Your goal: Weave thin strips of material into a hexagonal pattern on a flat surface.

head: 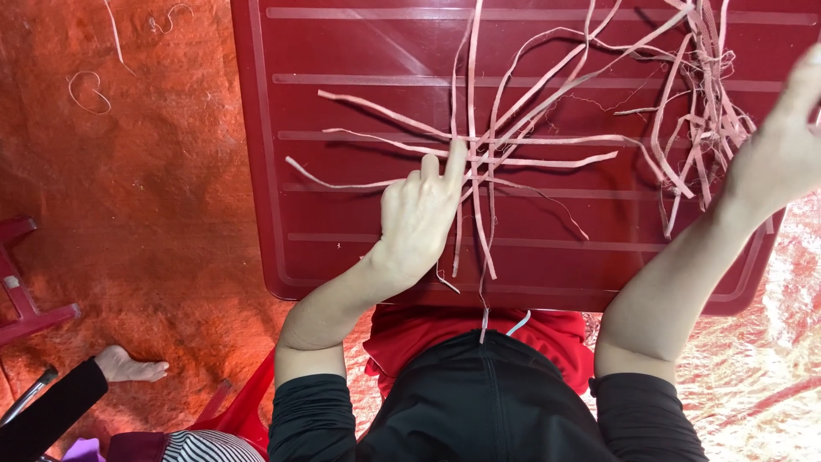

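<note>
- Your left fingers (443,171) are curled loosely, with the index stretched out toward 12 o'clock and its tip pressing down on the strips (479,158) where they cross; nothing is gripped between them.
- Your left hand (417,218) lies on the red surface (342,239) near its middle, the wrist trailing off toward 7 o'clock.
- The crossed strips are pale pink and thin. They fan out from the crossing point: some run to 9 o'clock, some to 3 o'clock, several to 12 and 1 o'clock, and a few hang down to 6 o'clock past the near edge of the surface.
- Your right hand (782,145) is raised at 3 o'clock, at the frame's right edge. It is blurred and partly cut off, so you cannot tell whether its fingers are wide, narrow or holding anything.
- A loose bundle (701,94) of more strips lies at 2 o'clock, just beside your right hand.
- The surface is a ribbed plastic one, standing on an orange-red floor (154,188).
- At 8 o'clock, low in the frame, another person's foot (128,366) rests on the floor, well apart from your hands.
</note>
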